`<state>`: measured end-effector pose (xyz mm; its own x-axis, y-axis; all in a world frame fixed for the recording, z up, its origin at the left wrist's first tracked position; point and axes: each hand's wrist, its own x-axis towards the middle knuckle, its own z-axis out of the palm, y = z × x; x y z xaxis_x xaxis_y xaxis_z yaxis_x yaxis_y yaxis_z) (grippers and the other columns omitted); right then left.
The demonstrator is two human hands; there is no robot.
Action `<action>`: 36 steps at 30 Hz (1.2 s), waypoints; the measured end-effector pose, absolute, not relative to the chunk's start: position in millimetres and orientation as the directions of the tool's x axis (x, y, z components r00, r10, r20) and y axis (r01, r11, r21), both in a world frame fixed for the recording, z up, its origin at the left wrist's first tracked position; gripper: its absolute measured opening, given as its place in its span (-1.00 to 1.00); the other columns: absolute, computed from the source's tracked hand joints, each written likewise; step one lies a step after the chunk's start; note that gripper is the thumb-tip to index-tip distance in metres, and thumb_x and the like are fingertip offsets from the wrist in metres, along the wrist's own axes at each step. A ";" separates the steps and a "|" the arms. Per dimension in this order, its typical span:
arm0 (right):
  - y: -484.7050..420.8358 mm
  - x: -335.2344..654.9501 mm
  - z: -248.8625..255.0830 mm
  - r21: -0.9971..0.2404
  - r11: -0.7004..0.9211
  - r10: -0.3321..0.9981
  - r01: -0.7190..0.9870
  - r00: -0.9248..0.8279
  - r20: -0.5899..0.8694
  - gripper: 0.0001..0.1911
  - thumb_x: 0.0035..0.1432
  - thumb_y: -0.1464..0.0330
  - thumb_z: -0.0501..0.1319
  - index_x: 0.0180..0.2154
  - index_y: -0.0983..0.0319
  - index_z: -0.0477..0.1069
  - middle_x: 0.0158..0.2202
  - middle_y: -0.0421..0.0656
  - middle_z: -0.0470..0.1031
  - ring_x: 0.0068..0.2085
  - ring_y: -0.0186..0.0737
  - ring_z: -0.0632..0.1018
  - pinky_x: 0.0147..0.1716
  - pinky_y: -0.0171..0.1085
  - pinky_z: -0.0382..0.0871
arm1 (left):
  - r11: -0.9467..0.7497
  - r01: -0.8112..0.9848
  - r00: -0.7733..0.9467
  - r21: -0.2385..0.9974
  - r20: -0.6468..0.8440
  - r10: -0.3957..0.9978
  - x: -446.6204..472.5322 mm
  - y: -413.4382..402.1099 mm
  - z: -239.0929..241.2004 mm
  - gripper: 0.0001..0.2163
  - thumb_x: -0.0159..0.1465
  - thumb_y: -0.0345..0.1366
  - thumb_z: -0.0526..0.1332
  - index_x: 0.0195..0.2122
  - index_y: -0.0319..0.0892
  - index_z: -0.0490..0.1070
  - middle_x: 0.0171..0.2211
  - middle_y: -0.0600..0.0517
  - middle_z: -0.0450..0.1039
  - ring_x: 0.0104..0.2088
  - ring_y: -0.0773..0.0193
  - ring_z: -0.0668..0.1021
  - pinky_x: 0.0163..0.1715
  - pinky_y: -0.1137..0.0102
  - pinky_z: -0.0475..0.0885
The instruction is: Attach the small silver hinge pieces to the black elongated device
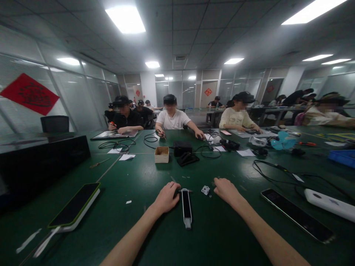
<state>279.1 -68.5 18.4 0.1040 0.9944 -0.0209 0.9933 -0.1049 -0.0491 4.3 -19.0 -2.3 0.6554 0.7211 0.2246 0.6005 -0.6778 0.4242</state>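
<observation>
In the middle of the green table (pixel 149 236) lies a slim device (pixel 186 207) with a white frame and a black face. A thin crosspiece sits at its far end and a light-coloured tip at its near end. My left hand (pixel 168 197) rests beside it, thumb and fingers closed around the left end of the crosspiece. To the right is a small white plate with holes (pixel 205 190), a tiny ring-like piece (pixel 210 196) near it. My right hand (pixel 225 189) is on the tabletop, fingertips pressed together at small parts too fine to make out.
Ahead stand an open cardboard box (pixel 161 154) and a black box (pixel 182 148). A phone on a white block (pixel 76 207) lies left; another phone (pixel 296 214), a white power bank (pixel 330 204) and cables lie right. Several people sit across the table.
</observation>
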 end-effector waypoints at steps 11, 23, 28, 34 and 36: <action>-68.9 281.2 18.0 -0.127 -0.052 0.992 0.990 0.066 0.110 -0.69 0.20 0.49 0.00 -0.05 0.38 0.37 -0.10 0.10 0.39 -0.08 -0.06 0.44 -0.19 -0.23 0.36 | -0.705 0.587 0.667 0.399 0.255 0.700 4.9 -14.6 -9.3 -0.78 0.23 -0.40 0.07 -0.09 -0.16 0.30 -0.10 -0.04 0.34 -0.10 0.19 0.41 -0.05 0.29 0.33; -71.7 217.0 -5.8 -0.182 0.353 0.869 0.918 -0.249 0.428 -0.71 0.26 0.54 -0.06 -0.11 0.30 0.39 -0.17 -0.01 0.39 -0.17 -0.17 0.43 -0.19 -0.21 0.36 | -0.689 0.592 0.637 0.419 0.281 0.718 6.5 -14.3 -11.0 -0.88 0.22 -0.40 0.07 -0.21 -0.17 0.28 -0.23 -0.01 0.33 -0.23 0.22 0.42 -0.20 0.33 0.36; -69.7 209.4 -10.4 -0.108 0.331 0.877 0.938 -0.263 0.402 -0.73 0.29 0.49 -0.05 -0.14 0.28 0.41 -0.20 -0.04 0.43 -0.20 -0.17 0.44 -0.24 -0.22 0.31 | -0.696 0.599 0.639 0.395 0.288 0.713 7.4 -13.4 -13.0 -0.92 0.22 -0.40 0.06 -0.25 -0.17 0.27 -0.27 0.00 0.32 -0.25 0.23 0.41 -0.22 0.34 0.35; -70.7 212.0 -11.5 -0.189 0.349 0.884 0.918 -0.255 0.392 -0.73 0.27 0.51 -0.02 -0.10 0.29 0.40 -0.17 -0.06 0.46 -0.18 -0.20 0.43 -0.21 -0.24 0.31 | -0.708 0.588 0.651 0.392 0.291 0.701 6.6 -13.3 -12.7 -0.92 0.23 -0.41 0.05 -0.26 -0.17 0.27 -0.26 0.00 0.33 -0.25 0.22 0.40 -0.23 0.34 0.35; -72.2 212.2 -10.5 -0.228 0.353 0.888 0.908 -0.248 0.387 -0.72 0.26 0.51 -0.02 -0.10 0.30 0.40 -0.17 -0.06 0.46 -0.17 -0.19 0.43 -0.19 -0.23 0.32 | -0.711 0.588 0.650 0.386 0.298 0.699 6.9 -12.8 -13.9 -0.91 0.22 -0.42 0.05 -0.26 -0.17 0.27 -0.26 0.00 0.33 -0.24 0.22 0.40 -0.21 0.33 0.34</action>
<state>212.2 -72.2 -10.5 -0.2485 0.8881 0.3867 0.9075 0.3530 -0.2275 6.9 -12.8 -13.9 0.6499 0.6991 0.2982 0.5877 -0.7110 0.3860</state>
